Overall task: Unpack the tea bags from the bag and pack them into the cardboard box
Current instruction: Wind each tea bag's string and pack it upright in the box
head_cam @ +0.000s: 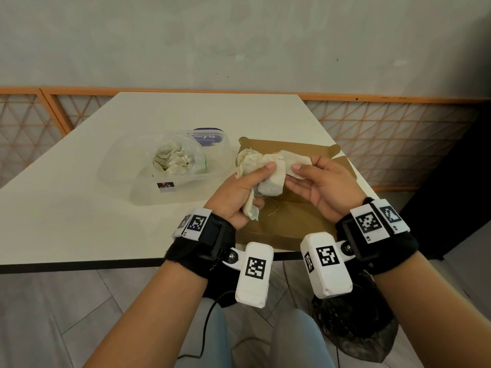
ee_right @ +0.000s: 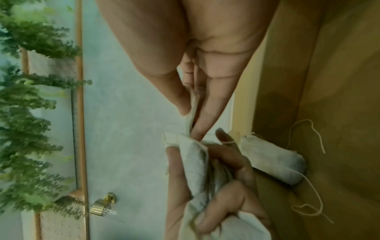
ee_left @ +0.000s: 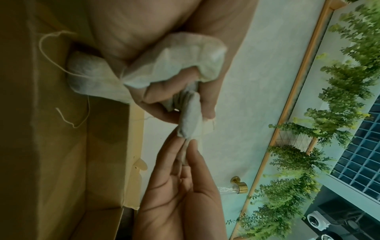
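My left hand (head_cam: 261,181) grips a bunch of pale tea bags (head_cam: 252,160) above the open cardboard box (head_cam: 292,221). My right hand (head_cam: 293,176) pinches the end of one tea bag (head_cam: 295,159) from that bunch between thumb and fingers. The left wrist view shows this pinched tea bag (ee_left: 189,123) stretched between the left hand (ee_left: 183,100) and the right hand (ee_left: 186,142). Another tea bag (ee_right: 271,160) with a loose string sits low against the box's brown floor (ee_right: 329,97), under the left hand (ee_right: 216,178). The clear plastic bag (head_cam: 175,158) holds several more tea bags.
The plastic bag lies in a clear plastic tub (head_cam: 119,166) left of the box on the white table (head_cam: 79,208). A blue-labelled lid (head_cam: 207,136) sits behind it. The table's near edge runs just under my wrists. A wall with orange lattice panels stands behind.
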The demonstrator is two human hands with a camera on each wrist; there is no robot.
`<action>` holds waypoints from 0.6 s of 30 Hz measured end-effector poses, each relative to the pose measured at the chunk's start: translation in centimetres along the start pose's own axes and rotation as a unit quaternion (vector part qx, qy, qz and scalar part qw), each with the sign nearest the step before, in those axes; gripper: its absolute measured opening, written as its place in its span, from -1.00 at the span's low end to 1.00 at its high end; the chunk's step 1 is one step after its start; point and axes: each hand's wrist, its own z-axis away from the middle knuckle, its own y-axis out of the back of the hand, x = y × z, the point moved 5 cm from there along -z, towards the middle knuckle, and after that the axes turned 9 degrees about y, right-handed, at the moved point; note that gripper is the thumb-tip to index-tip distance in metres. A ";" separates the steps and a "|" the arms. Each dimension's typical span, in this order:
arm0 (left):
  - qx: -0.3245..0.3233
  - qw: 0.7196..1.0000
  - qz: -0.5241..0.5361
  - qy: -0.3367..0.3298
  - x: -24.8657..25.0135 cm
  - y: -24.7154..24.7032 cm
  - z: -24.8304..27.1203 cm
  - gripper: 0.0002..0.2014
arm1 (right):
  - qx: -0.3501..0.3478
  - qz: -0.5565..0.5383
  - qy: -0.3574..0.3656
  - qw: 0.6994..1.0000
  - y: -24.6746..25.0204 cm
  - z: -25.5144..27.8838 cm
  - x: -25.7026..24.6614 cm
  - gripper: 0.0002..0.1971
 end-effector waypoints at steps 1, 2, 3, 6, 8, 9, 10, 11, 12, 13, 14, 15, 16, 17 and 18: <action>0.002 1.000 0.002 0.000 0.1 0.0 -0.1 -0.59 | 0.003 -0.001 -0.008 1.000 0.0 0.0 0.2 -0.87; 0.002 1.000 0.002 -0.001 0.1 0.0 -0.1 -0.62 | 0.005 0.006 -0.015 1.000 0.1 0.1 0.3 -0.85; 0.002 1.000 0.001 -0.003 0.2 -0.1 -0.1 -0.66 | 0.010 0.026 -0.020 0.999 0.3 0.0 0.6 -0.83; 0.023 1.000 -0.018 -0.010 0.3 0.0 -0.2 -0.73 | 0.019 0.213 0.011 0.977 1.1 -0.2 0.8 -0.72; 0.037 0.999 -0.029 -0.013 0.4 0.0 -0.2 -0.81 | 0.022 0.328 0.056 0.943 1.2 -0.2 0.3 -0.61; 0.039 0.999 -0.031 -0.011 0.4 -0.1 -0.1 -0.85 | 0.015 0.342 0.067 0.937 1.0 -0.1 0.2 -0.58; 0.038 0.999 -0.029 -0.007 0.4 -0.2 -0.1 -0.87 | -0.002 0.331 0.064 0.941 0.7 -0.1 0.2 -0.59; 0.035 0.999 -0.026 -0.002 0.4 -0.4 -0.2 -0.87 | -0.025 0.308 0.046 0.950 0.2 -0.1 0.5 -0.63; 0.029 0.999 -0.021 0.003 0.3 -0.5 -0.2 -0.87 | -0.047 0.283 0.027 0.958 -0.2 -0.1 0.8 -0.68; 0.024 1.000 -0.012 0.010 0.3 -0.6 -0.1 -0.86 | -0.056 0.278 0.019 0.959 -0.3 -0.1 0.9 -0.71; 0.021 1.000 0.000 0.017 0.2 -0.5 -0.2 -0.87 | -0.052 0.294 0.023 0.954 -0.2 -0.3 0.8 -0.74; 0.018 0.999 0.015 0.023 0.2 -0.4 -0.1 -0.89 | -0.040 0.326 0.033 0.944 0.1 -0.5 0.5 -0.77; 0.019 0.999 0.031 0.026 0.2 -0.1 -0.1 -0.93 | -0.031 0.364 0.046 0.930 0.4 -0.5 0.2 -0.81; 0.022 0.998 0.049 0.026 0.3 0.2 -0.1 -0.96 | -0.034 0.401 0.055 0.914 0.6 -0.5 -0.1 -0.86; 0.024 0.997 0.069 0.025 0.4 0.6 0.0 -0.97 | -0.052 0.433 0.056 0.898 0.6 -0.4 -0.1 -0.91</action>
